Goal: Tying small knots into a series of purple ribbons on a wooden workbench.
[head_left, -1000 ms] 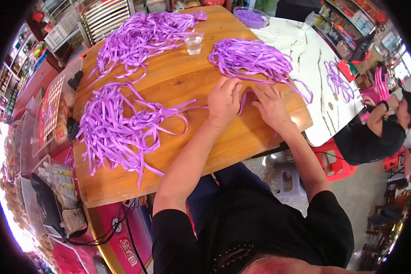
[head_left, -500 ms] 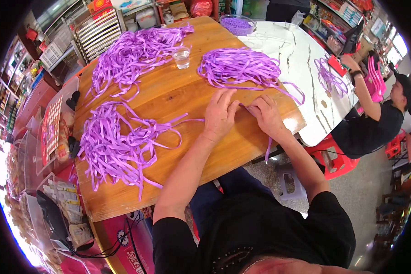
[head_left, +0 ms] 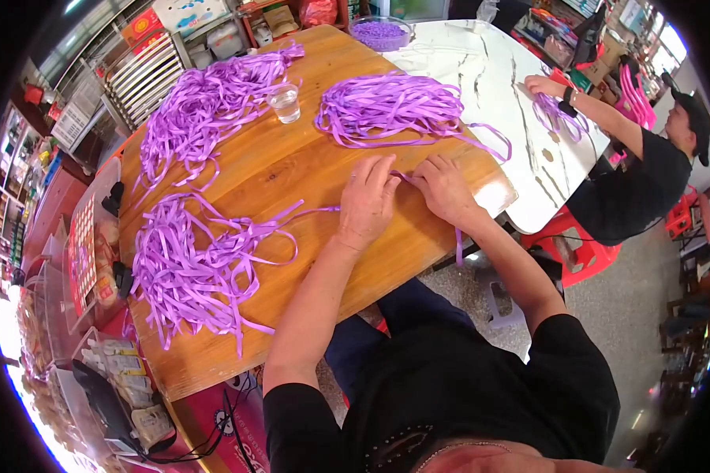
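A single purple ribbon (head_left: 403, 176) stretches between my two hands just above the wooden table. My left hand (head_left: 367, 203) pinches one part of it, palm down; from beside that hand a strand runs left to a loose ribbon heap (head_left: 193, 272). Closed on the same ribbon, my right hand (head_left: 443, 189) sits close by, and a tail of it hangs past the table edge below my wrist. The fingertips partly hide what they grip. Just beyond my hands lies a neater ribbon bundle (head_left: 390, 109). Another large ribbon pile (head_left: 209, 110) covers the far left.
A clear cup (head_left: 285, 103) stands between the far heaps on the wooden table (head_left: 292, 173). A white marbled table (head_left: 481, 71) adjoins it, bearing a bowl of purple pieces (head_left: 380, 35). At right, a co-worker (head_left: 635, 173) handles purple ribbon. Plastic boxes (head_left: 122, 370) line the left edge.
My view has shifted slightly, moving the table leftward in the picture. Both hands keep hold of the ribbon, close together. The co-worker's hand has moved left, over the marbled table.
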A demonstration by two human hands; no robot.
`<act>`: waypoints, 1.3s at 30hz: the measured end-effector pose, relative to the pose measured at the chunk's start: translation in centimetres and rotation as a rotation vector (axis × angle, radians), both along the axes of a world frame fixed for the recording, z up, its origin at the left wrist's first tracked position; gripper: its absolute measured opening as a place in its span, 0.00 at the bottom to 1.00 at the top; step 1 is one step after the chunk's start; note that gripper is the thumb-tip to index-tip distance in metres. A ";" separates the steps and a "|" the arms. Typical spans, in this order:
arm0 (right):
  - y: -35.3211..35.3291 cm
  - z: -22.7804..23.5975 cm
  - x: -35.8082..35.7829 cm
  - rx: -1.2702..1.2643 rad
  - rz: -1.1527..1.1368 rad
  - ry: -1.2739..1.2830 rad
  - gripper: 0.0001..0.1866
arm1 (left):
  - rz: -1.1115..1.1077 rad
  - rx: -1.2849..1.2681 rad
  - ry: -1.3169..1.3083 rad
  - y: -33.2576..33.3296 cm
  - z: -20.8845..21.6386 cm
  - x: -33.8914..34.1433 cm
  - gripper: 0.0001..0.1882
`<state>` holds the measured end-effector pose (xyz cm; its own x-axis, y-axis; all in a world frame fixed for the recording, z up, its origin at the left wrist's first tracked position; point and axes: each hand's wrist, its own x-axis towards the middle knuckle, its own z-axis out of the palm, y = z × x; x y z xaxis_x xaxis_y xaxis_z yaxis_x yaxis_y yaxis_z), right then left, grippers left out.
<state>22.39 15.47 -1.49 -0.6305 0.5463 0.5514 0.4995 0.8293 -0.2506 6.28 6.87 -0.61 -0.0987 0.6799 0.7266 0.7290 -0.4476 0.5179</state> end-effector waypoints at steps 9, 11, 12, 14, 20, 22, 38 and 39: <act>-0.5 1.5 1.2 -0.232 0.086 0.003 0.10 | 0.078 -0.099 0.049 0.0 0.0 -0.5 0.16; -0.3 1.2 0.9 -0.256 0.135 -0.066 0.10 | 0.044 -0.118 0.021 0.0 -0.2 -0.4 0.16; -0.2 1.1 0.7 -0.258 0.121 -0.063 0.10 | 0.029 -0.119 0.024 0.1 -0.2 -0.2 0.16; 0.0 0.9 0.5 -0.249 0.124 -0.126 0.10 | -0.111 -0.109 -0.044 0.1 0.0 0.1 0.17; -1.0 2.4 1.7 -0.654 0.219 0.235 0.10 | -0.261 -0.245 -0.150 -0.2 0.4 0.5 0.18; -0.6 3.3 2.0 -0.892 0.345 0.365 0.10 | -0.369 -0.282 -0.390 -0.1 0.0 1.3 0.17; 0.5 3.0 2.6 -0.928 0.283 0.513 0.09 | 0.248 -0.101 -0.144 0.2 1.1 -3.8 0.04; 0.5 2.5 2.2 -0.830 0.265 0.503 0.09 | 0.322 -0.032 -0.082 0.3 0.7 -3.8 0.04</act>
